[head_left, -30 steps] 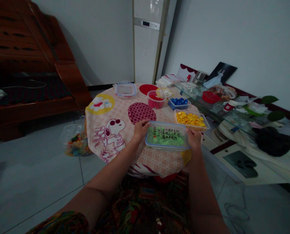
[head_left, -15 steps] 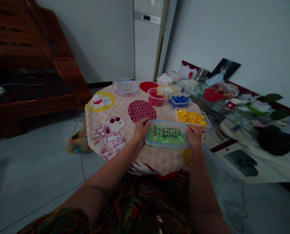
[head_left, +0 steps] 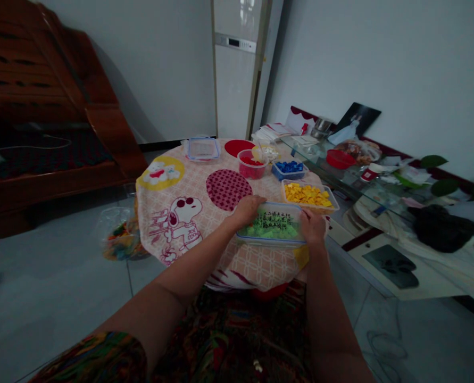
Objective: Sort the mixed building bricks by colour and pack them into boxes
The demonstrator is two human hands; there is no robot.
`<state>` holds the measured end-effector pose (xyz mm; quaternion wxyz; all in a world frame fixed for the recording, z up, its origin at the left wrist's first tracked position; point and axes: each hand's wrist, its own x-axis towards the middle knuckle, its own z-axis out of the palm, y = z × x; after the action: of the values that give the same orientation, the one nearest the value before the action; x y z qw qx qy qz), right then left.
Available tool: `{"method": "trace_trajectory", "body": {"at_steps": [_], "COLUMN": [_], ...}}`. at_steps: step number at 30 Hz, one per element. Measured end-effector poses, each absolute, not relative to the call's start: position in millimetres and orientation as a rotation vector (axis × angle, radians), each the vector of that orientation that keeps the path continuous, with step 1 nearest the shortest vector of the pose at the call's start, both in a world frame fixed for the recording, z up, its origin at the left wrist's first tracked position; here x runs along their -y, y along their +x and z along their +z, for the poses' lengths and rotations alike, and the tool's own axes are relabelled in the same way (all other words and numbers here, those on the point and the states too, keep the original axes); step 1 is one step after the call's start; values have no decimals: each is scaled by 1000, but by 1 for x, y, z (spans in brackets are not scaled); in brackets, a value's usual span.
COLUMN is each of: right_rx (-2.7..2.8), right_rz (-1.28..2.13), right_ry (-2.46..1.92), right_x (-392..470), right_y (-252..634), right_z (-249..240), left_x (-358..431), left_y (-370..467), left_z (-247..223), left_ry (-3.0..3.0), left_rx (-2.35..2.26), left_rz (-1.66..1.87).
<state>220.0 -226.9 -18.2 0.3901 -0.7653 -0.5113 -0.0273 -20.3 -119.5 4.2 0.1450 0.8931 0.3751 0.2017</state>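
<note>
A clear plastic food container holding green pieces sits near the front of the round table, with a see-through lid (head_left: 276,224) over it. The lid has a blue rim and black printed characters. My left hand (head_left: 248,211) grips the lid's far left part, its fingers close together along the far edge. At the far right corner my right hand (head_left: 313,225) has its thumb on top and its fingers around the edge. Whether the lid is fastened all round, I cannot tell.
Beyond the container stand tubs of yellow pieces (head_left: 307,195), blue pieces (head_left: 289,167) and red pieces (head_left: 251,162). Another blue-rimmed container (head_left: 203,148) is at the back left. A cluttered glass shelf (head_left: 320,159) flanks the table's right; a bag of colourful pieces (head_left: 121,236) lies on the floor.
My left hand has slid rightward along the lid's far edge from its left corner. My right hand stays at the right end. The whole view has shifted slightly.
</note>
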Motion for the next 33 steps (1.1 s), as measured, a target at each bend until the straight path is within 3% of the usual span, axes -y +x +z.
{"method": "trace_trajectory", "body": {"at_steps": [5, 13, 33], "right_rx": [1524, 1918, 2156], "right_rz": [-305, -245, -301], "right_ry": [-1760, -1475, -1570], "right_x": [238, 272, 280], "right_y": [206, 177, 172], "right_z": [-19, -31, -28], "left_x": [126, 128, 108], "left_y": [-9, -6, 0], "left_z": [21, 29, 13], "left_ry": [2713, 2759, 2615], "left_rx": [-1168, -1142, -928], "left_rz": [374, 227, 387]}}
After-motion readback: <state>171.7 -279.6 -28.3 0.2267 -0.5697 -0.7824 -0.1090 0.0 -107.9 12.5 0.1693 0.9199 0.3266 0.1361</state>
